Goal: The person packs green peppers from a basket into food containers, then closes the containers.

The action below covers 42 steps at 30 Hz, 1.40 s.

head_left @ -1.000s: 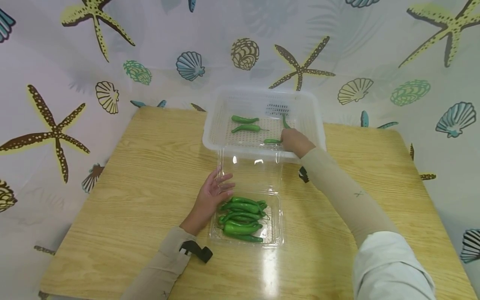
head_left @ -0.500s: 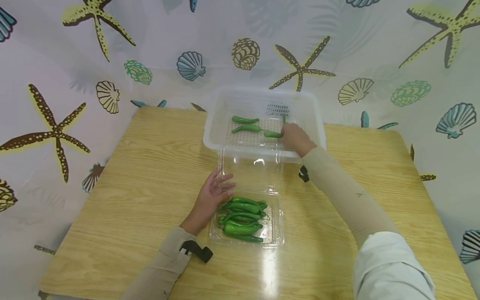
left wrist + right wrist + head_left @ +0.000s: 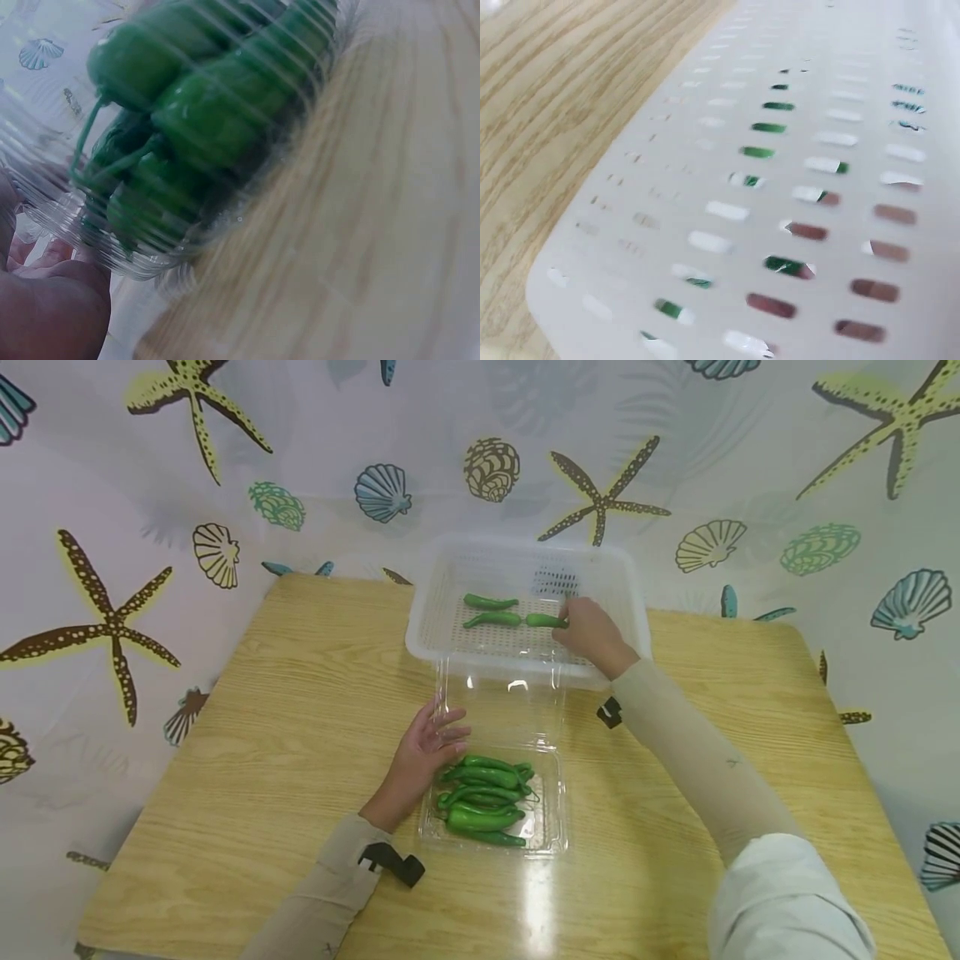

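Observation:
My right hand (image 3: 592, 631) is inside the white basket (image 3: 639, 635), fingertips pinching a green chili pepper (image 3: 546, 621) by one end. Two more green peppers (image 3: 491, 619) lie to its left on the basket floor. Through the slots of the basket wall (image 3: 727, 212), the right wrist view shows bits of green and of fingers. My left hand (image 3: 420, 756) rests with loose fingers at the left edge of a clear plastic clamshell box (image 3: 555, 793). Several green peppers (image 3: 480, 817) are piled in that box, and its lid (image 3: 498, 706) stands open towards the basket.
Both containers stand on a wood-grain table (image 3: 315, 693), the basket at the back and the box in front of it. A curtain (image 3: 315, 435) with a starfish and shell print hangs behind and beside the table.
My right hand has moved slightly up and back in the basket, and the pepper in its fingers has shifted the same way, beside the lower loose pepper. My left hand has stayed put.

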Each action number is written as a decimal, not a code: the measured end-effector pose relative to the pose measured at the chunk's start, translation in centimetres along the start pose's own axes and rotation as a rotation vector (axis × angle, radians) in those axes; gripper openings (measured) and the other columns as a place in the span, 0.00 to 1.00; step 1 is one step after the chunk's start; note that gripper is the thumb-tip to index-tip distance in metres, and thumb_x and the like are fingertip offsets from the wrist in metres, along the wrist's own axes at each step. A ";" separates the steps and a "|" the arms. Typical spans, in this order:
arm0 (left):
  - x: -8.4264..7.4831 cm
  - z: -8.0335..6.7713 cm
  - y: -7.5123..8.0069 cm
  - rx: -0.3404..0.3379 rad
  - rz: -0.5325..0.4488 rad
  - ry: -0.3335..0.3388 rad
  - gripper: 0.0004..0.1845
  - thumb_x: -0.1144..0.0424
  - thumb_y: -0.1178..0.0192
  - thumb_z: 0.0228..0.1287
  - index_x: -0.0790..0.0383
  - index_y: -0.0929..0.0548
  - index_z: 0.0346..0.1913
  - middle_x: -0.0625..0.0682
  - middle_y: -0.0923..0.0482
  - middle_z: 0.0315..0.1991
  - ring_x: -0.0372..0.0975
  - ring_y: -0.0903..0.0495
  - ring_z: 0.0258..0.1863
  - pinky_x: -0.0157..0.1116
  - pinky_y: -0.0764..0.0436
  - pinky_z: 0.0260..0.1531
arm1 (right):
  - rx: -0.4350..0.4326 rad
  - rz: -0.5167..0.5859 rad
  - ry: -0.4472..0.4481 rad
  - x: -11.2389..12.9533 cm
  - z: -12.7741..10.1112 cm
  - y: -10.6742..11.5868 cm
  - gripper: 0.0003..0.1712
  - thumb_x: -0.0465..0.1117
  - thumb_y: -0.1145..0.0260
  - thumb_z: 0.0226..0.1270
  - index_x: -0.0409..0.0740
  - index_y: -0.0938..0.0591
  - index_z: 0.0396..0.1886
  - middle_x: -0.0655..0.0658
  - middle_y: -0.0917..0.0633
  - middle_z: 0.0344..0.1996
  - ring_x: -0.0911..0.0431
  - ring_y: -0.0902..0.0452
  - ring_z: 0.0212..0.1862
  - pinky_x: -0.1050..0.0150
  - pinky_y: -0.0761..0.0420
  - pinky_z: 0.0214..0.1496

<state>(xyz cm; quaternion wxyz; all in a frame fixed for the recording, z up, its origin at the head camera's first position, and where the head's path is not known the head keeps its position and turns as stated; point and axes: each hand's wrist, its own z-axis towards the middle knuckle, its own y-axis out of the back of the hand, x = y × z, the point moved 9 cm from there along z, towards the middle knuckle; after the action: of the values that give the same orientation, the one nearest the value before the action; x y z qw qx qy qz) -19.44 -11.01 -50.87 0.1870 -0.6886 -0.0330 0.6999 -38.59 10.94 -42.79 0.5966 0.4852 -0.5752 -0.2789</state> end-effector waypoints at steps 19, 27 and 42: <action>-0.5 -0.1 -0.5 0.003 -0.005 0.035 0.41 0.79 0.44 0.60 0.49 0.47 0.71 0.65 0.41 0.65 0.55 0.33 0.60 0.39 0.23 0.52 | -0.108 0.029 0.108 2.4 -4.3 3.3 0.13 0.38 0.38 0.57 0.37 0.27 0.42 0.41 0.24 0.41 0.48 0.28 0.42 0.54 0.24 0.44; -0.2 -0.1 -0.4 0.005 0.017 0.006 0.40 0.74 0.40 0.60 0.46 0.46 0.71 0.63 0.39 0.65 0.53 0.31 0.59 0.40 0.23 0.53 | -0.157 0.065 0.163 3.3 -6.4 4.9 0.14 0.34 0.39 0.57 0.36 0.28 0.43 0.39 0.24 0.41 0.47 0.28 0.44 0.53 0.24 0.47; 0.1 -0.1 -0.3 0.007 0.016 -0.011 0.40 0.72 0.39 0.59 0.45 0.45 0.70 0.63 0.39 0.65 0.51 0.30 0.58 0.40 0.23 0.53 | -0.255 0.159 0.256 5.5 -10.6 7.0 0.13 0.31 0.41 0.57 0.36 0.28 0.43 0.42 0.24 0.36 0.51 0.28 0.39 0.59 0.24 0.39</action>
<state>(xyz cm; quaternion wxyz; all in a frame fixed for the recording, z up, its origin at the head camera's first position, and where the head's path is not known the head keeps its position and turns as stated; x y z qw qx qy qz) -19.27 -10.70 -50.83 0.1836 -0.6844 -0.0262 0.7051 -29.01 11.43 -32.85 0.7417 0.3903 -0.4910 -0.2377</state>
